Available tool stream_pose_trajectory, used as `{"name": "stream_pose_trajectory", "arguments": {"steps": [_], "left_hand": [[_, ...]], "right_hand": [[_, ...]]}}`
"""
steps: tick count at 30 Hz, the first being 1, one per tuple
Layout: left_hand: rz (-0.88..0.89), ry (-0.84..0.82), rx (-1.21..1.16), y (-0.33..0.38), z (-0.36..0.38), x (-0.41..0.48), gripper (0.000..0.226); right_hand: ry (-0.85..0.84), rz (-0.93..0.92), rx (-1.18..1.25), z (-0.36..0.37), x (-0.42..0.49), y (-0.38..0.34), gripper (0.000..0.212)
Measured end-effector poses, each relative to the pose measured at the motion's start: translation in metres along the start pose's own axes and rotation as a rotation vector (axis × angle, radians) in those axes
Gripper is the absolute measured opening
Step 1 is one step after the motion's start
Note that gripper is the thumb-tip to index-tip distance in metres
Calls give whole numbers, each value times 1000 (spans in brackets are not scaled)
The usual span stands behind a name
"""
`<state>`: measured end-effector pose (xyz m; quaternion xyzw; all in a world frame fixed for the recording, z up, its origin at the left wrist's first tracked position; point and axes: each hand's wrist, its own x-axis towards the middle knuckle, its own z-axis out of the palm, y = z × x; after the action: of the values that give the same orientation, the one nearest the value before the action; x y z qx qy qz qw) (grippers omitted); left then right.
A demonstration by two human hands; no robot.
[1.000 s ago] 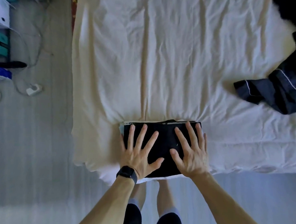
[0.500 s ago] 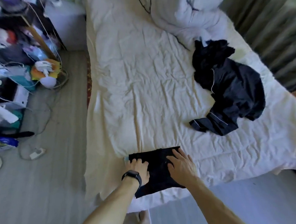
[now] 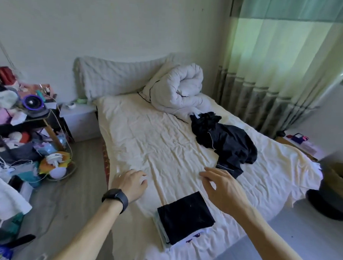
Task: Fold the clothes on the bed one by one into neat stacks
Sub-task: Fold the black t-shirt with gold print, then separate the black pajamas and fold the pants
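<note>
Black folded garment (image 3: 185,218) tops the stack (image 3: 162,231) at lower centre of the bed (image 3: 146,140), left hand (image 3: 129,182) & right hand (image 3: 221,189) both empty, fingers loose, hovering, so next step prob. = reach to centre-right dark heap (image 3: 228,145), lift one piece.

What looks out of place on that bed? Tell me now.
The dark clothes heap lies crumpled and unfolded on the right side of the bed, beside the rolled duvet. The folded stack near the front edge sits askew to that edge, with paler layers peeking out on its left side. Nothing looks spilled or damaged.
</note>
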<state>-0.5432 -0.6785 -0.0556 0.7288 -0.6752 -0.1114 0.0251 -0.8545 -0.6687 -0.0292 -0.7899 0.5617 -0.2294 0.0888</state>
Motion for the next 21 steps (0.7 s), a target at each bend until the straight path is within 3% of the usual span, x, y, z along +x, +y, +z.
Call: {"name": "stream_pose_trajectory", "arguments": {"steps": [9, 14, 21], "left_hand": [[63, 327, 40, -77, -125, -79, 42], [93, 385, 59, -130, -169, -93, 56], [239, 415, 78, -218, -211, -73, 44]], "right_hand": [[263, -186, 64, -39, -10, -128, 26], [348, -219, 44, -40, 13, -191, 27], [412, -143, -12, -1, 39, -268, 28]]}}
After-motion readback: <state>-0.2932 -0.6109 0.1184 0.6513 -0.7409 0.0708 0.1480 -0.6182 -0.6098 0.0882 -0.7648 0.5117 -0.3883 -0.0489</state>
